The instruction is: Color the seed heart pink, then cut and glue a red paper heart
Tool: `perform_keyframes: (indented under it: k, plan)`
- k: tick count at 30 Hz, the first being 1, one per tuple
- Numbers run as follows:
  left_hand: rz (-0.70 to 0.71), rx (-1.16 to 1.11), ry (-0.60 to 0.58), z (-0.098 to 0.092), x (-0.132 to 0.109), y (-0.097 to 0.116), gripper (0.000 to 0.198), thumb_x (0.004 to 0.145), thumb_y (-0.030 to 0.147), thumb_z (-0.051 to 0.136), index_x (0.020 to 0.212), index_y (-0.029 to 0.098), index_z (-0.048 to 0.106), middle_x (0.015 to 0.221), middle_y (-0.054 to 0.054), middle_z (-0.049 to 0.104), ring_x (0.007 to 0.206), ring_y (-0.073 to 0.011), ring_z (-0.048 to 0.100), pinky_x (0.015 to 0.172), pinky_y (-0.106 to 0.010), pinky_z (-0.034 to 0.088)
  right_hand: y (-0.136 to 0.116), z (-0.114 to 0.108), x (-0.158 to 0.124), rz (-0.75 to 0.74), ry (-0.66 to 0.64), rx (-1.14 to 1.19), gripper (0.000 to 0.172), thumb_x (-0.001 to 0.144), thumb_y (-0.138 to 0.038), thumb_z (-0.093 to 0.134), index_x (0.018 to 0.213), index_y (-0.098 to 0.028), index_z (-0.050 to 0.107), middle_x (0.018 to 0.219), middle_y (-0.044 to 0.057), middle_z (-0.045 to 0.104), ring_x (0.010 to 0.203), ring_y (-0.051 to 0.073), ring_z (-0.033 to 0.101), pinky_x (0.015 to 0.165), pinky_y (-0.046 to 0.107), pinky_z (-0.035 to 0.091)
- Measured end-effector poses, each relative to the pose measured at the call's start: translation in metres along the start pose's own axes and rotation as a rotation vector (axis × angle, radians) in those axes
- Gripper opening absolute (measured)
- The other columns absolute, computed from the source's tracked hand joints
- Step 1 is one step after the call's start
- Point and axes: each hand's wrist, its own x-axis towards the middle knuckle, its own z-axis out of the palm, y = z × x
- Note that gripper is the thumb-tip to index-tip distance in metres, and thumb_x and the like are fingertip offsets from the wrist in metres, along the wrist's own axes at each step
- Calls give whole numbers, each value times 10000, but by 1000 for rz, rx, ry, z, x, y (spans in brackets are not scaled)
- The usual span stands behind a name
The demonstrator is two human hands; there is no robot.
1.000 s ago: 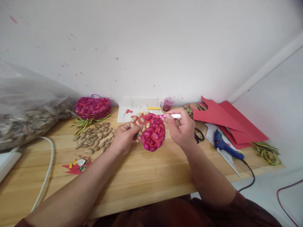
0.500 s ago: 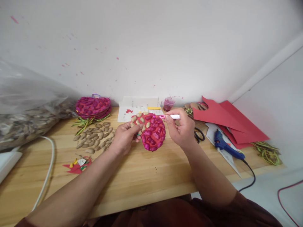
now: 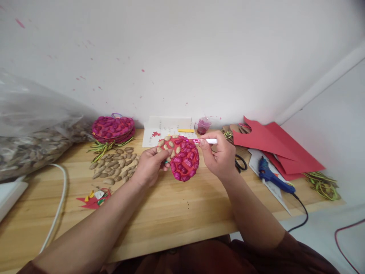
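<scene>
Red disc [image 3: 182, 159], hold unchanged

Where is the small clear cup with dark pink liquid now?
In the head view, the cup stands near the wall, right of the white paper, beyond the right hand.

Peanut-studded disc [image 3: 181, 156]: red, roundish, tilted; nuts [image 3: 188, 162] magenta toward right grip [image 3: 221, 154], tan beside left grip [image 3: 150, 164], which pinches its edge.
White pen-like tool [image 3: 211, 141]: slim, pink-stained, nearly level in right grip, tip at disc's upper edge.
</scene>
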Motion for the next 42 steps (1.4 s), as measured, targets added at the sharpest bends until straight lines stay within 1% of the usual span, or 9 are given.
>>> perform_keyframes:
  k: [3, 7, 13, 16, 23, 28, 34, 38, 42]
  plan:
    - [4, -9, 11, 1, -1, 2, 340, 567, 309, 868, 542, 167, 560, 508, 12, 562, 391, -81, 477, 361, -198, 341, 1, 0, 0, -22, 7, 2, 46, 950, -237, 646, 995, -232, 656, 926, 37, 757, 791, 172, 702, 710, 302, 567]
    - [4, -11, 11, 3, -2, 3, 359, 564, 307, 870, 530, 173, 538, 502, 15, 560, 379, -78, 476, 356, -192, 346, 1, 0, 1, -63, -20, 14, 47, 957, -219, 631, 1000, -231, 649, 922, 37, 750, 825, 180, 709, 758, 322, 569]
    - [0, 2, -13, 1, -1, -2, 371, 581, 318, 885, 538, 172, 547, 485, 15, 550, 384, -86, 495, 357, -186, 352, 2, 1, 0, -66, -16, 9, 60, 960, -216, 630, 1013, -230, 652, 938, 42, 755, 851, 190, 717, 804, 349, 572]
    - [9, 3, -24, 1, -1, -2, 367, 581, 318, 887, 533, 169, 554, 492, 7, 563, 385, -88, 500, 360, -189, 353, 2, 1, 0, -37, 1, 36, 57, 959, -237, 637, 1012, -237, 659, 939, 43, 760, 834, 191, 716, 780, 351, 572]
    - [16, -15, 12, 2, -1, 4, 378, 559, 313, 877, 528, 179, 525, 505, 14, 564, 393, -81, 484, 367, -191, 360, 1, -2, -1, 34, 24, 107, 34, 951, -264, 658, 971, -237, 655, 869, 30, 745, 731, 173, 695, 675, 324, 551]
    - [68, -27, 25, 2, -1, 2, 420, 563, 331, 884, 534, 190, 489, 504, 29, 544, 416, -88, 512, 389, -194, 376, 1, -2, -2, 96, 41, 160, 57, 966, -293, 639, 972, -236, 642, 829, 31, 726, 671, 169, 684, 593, 306, 547]
    - [59, -21, 25, 2, -1, 1, 409, 551, 354, 897, 551, 178, 528, 533, 8, 592, 432, -96, 534, 400, -198, 387, -2, -2, 0, 22, 22, 89, 20, 950, -244, 646, 964, -232, 653, 865, 34, 740, 754, 178, 692, 704, 333, 548]
    - [58, -5, 25, 1, 0, 0, 425, 551, 362, 901, 543, 182, 517, 524, 12, 578, 429, -98, 531, 395, -201, 387, 0, -1, 0, -25, -7, 30, 44, 952, -260, 638, 986, -235, 651, 894, 36, 743, 780, 180, 692, 723, 331, 555]
    - [60, 13, 25, 1, 0, 0, 414, 554, 380, 901, 561, 176, 541, 550, 6, 596, 433, -96, 532, 393, -200, 387, 0, -1, 0, -42, 28, 8, 40, 949, -258, 641, 983, -238, 653, 891, 45, 744, 799, 197, 706, 738, 353, 568]
